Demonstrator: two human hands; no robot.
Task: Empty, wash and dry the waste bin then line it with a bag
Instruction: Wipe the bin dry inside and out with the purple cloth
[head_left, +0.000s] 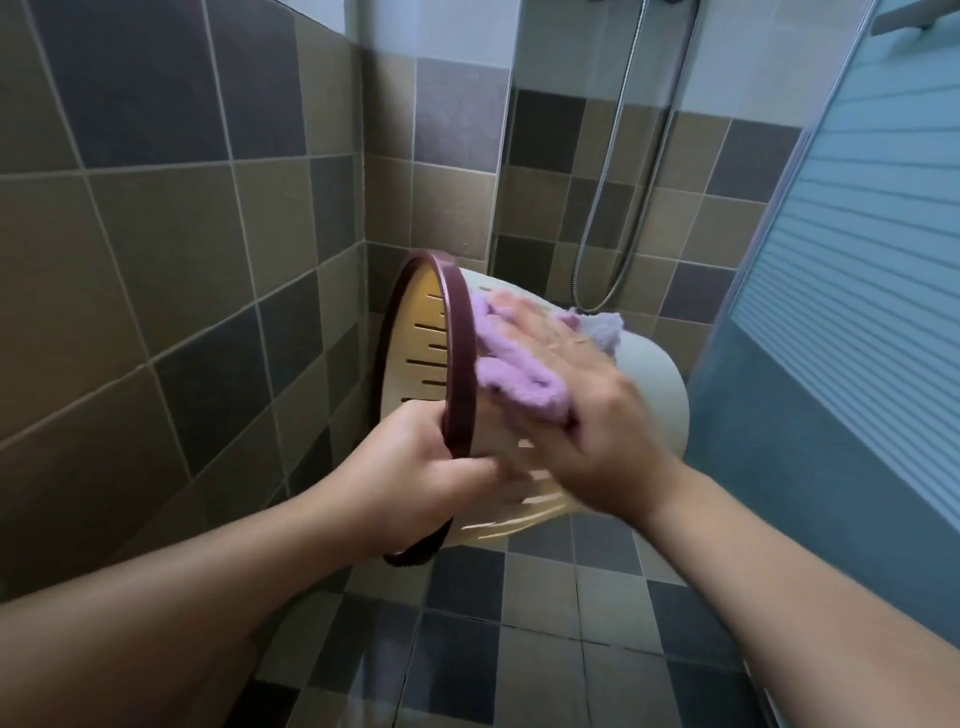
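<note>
Two bare forearms reach in from the bottom edge. On the left, the left hand (415, 467) curls its fingers round the dark maroon plastic rim (460, 353) of the one cream slotted plastic waste bin (649, 395), held on its side in the air above the tiled shower floor (545, 649). To the right, the right hand (587, 415), fingers nearly flat, presses one crumpled lilac cloth (509, 374) against the bin's outer wall. Drying looks under way; good practice would be turning the bin steadily so every slot gets wiped. One metal shower hose (613, 208) hangs behind.
</note>
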